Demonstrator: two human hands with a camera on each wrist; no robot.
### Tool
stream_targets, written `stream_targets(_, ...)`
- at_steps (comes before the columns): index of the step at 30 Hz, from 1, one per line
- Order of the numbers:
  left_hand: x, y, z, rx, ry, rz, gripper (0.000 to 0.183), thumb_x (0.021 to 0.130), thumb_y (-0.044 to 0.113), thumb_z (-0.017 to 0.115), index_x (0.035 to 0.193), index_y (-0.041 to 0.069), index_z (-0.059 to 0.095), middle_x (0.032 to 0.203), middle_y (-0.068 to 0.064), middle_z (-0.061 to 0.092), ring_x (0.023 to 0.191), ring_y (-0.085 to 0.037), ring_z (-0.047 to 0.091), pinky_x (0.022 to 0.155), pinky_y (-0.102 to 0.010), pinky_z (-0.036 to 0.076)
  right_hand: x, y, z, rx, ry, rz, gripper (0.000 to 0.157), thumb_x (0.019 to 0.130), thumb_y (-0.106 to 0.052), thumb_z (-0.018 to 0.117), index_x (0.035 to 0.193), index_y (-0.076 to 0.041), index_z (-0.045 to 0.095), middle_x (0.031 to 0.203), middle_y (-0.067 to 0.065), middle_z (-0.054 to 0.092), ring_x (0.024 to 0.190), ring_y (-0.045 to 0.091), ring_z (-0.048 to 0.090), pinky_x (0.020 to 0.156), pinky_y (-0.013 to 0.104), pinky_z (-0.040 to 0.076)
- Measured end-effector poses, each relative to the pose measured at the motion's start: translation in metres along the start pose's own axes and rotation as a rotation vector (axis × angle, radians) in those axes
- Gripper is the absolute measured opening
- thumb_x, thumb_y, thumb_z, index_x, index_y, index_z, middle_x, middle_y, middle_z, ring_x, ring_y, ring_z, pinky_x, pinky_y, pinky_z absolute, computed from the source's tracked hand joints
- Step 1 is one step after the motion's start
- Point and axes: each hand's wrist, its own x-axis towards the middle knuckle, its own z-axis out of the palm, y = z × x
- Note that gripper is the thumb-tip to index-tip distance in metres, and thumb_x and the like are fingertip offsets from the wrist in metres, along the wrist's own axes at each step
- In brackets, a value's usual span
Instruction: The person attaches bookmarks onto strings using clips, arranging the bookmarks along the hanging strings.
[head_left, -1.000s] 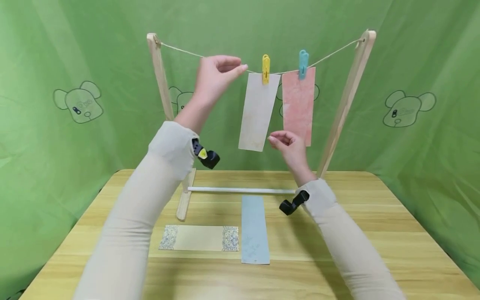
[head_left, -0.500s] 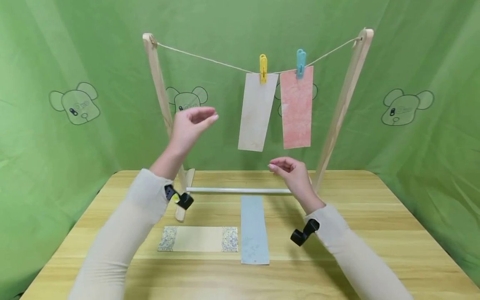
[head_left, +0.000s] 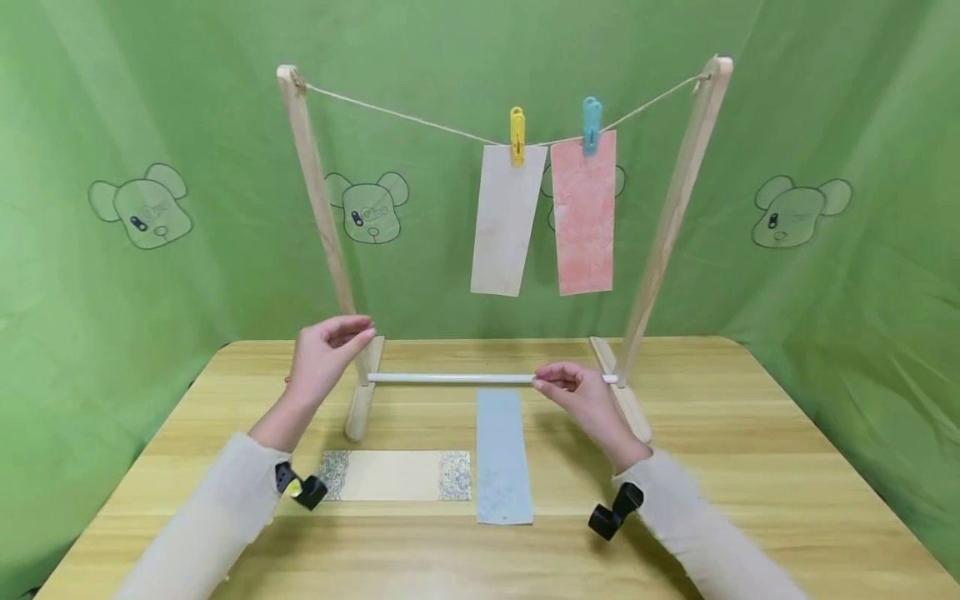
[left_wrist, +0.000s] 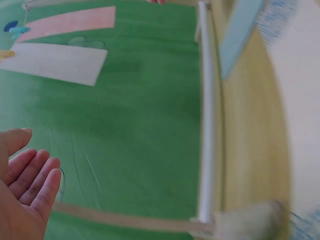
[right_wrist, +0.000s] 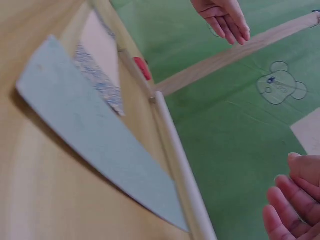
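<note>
My left hand (head_left: 327,354) hovers beside the left post of a wooden frame, its fingers loosely bent and holding nothing. My right hand (head_left: 581,400) hangs in front of the right end of the white crossbar (head_left: 450,378), also with nothing in it. On the table below lie a pale blue paper strip (head_left: 504,458) and, left of it, a cream strip (head_left: 393,475) with blue patterned ends. A yellow clothespin (head_left: 517,136) fixes a whitish strip (head_left: 508,221) to the string; a blue clothespin (head_left: 592,125) does so for a pink strip (head_left: 585,217).
The sagging string (head_left: 397,113) runs between the left post (head_left: 318,200) and the right post (head_left: 675,217). Wooden feet (head_left: 358,412) stand on the table (head_left: 712,500). Behind the left post a small red thing (right_wrist: 142,68) shows. Green cloth (head_left: 225,100) encloses the back and sides.
My left hand has come down and left from the string beside the whitish strip. The right hand has lowered from near the strips' bottom edges to the crossbar's height. Both hanging strips stay clipped.
</note>
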Motion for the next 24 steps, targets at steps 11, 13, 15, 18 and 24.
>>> stream_targets(11,-0.029,-0.059,-0.029,-0.009,0.091,-0.073,0.035,0.089,0.02,0.067,0.115,-0.004,0.063,0.11,-0.015,0.067,0.083,0.004,0.063,0.073,-0.016,0.054,-0.021,0.021,0.024,0.011,-0.062,0.107,0.023,0.083,-0.008,0.071,0.102,0.004,0.065,0.095,0.015,0.068,0.079,0.016,0.059,0.069,0.021,0.051)
stream_targets(13,-0.031,-0.067,-0.033,-0.024,0.109,-0.091,0.037,0.089,0.02,0.067,0.115,-0.005,0.062,0.104,-0.005,0.069,0.084,0.002,0.064,0.077,-0.015,0.053,-0.024,0.023,0.027,0.024,-0.074,0.138,0.025,0.083,-0.008,0.071,0.103,0.004,0.064,0.098,0.016,0.067,0.081,0.017,0.059,0.07,0.021,0.052)
stream_targets(15,-0.032,-0.073,-0.037,-0.041,0.126,-0.104,0.039,0.088,0.022,0.068,0.116,-0.005,0.061,0.098,0.005,0.069,0.085,0.0,0.065,0.077,-0.014,0.052,-0.027,0.026,0.03,0.03,-0.089,0.166,0.028,0.083,-0.008,0.071,0.106,0.004,0.062,0.101,0.017,0.066,0.084,0.019,0.061,0.073,0.023,0.053)
stream_targets(18,-0.033,-0.083,-0.041,-0.06,0.144,-0.129,0.04,0.088,0.02,0.068,0.118,-0.006,0.059,0.093,0.015,0.067,0.087,-0.002,0.065,0.079,-0.014,0.052,-0.03,0.028,0.033,0.018,-0.109,0.202,0.033,0.083,-0.011,0.072,0.11,0.004,0.06,0.106,0.017,0.064,0.089,0.021,0.062,0.076,0.026,0.053)
stream_targets(24,-0.035,-0.098,-0.049,-0.069,0.157,-0.23,0.04,0.089,0.015,0.065,0.122,-0.006,0.055,0.099,0.01,0.069,0.089,0.0,0.064,0.081,-0.011,0.049,-0.034,0.028,0.04,-0.021,-0.121,0.25,0.044,0.08,-0.012,0.075,0.116,0.004,0.057,0.114,0.017,0.061,0.098,0.025,0.059,0.081,0.033,0.053)
